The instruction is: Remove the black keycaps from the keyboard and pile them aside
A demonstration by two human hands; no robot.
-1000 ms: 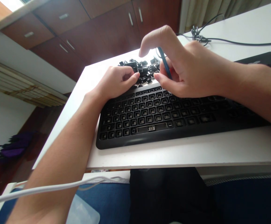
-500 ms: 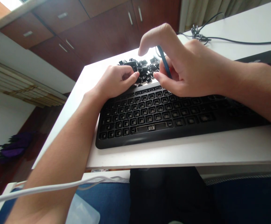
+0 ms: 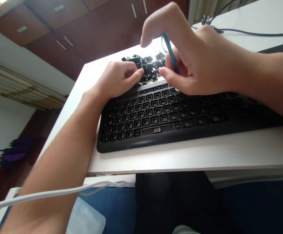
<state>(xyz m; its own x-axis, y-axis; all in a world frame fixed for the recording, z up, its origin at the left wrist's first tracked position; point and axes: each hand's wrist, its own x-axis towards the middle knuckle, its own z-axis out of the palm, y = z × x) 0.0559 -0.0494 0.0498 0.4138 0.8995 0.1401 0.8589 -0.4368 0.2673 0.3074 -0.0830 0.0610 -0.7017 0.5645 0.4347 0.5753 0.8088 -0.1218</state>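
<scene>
We have free passage along near strip of white table (image 3: pixel 180 152), in front of keyboard (image 3: pixel 136 143); second lane, outer side of left hand (image 3: pixel 118 78). Beyond keyboard, keycap pile (image 3: pixel 152 69) obstructs us between hands. Blue rod (image 3: pixel 171 55), gripped in right hand (image 3: pixel 199 65), bars pile's right. Right forearm (image 3: pixel 265 71) covers keyboard's right section; dark cable (image 3: pixel 253 33) lies beyond.

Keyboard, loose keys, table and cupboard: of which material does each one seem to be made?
Keyboard: probably black plastic, satin; its front edge shows a soft sheen.
Loose keys: likely black plastic too, with bright glints.
Table: perhaps white laminated board; smooth, even surface.
Cupboard: reddish-brown wood or wood-look board; which one, I cannot tell.
</scene>
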